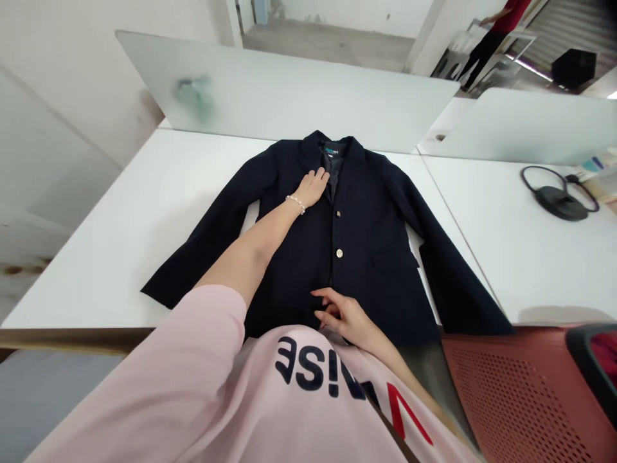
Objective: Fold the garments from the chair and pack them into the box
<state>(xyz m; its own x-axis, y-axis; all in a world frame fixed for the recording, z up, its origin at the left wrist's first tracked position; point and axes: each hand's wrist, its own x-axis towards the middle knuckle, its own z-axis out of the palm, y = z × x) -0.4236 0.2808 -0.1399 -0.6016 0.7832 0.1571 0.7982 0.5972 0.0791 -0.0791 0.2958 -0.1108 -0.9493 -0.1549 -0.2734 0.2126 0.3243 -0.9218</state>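
Two sleeves (453, 276) of the unfolded navy blazer (371, 212) lie spread on the counter (125, 238), left grip (308, 188) pressed flat on its lapel (301, 157), right grip (337, 313) loosely curled, pinching nothing visible.

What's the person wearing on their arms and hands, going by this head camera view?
The left hand has a bracelet of pale, pearl-like beads at the wrist, and the left forearm is bare below a wide, pale pink sleeve. The right hand shows no bracelet, and its forearm is bare too. Neither hand wears gloves.
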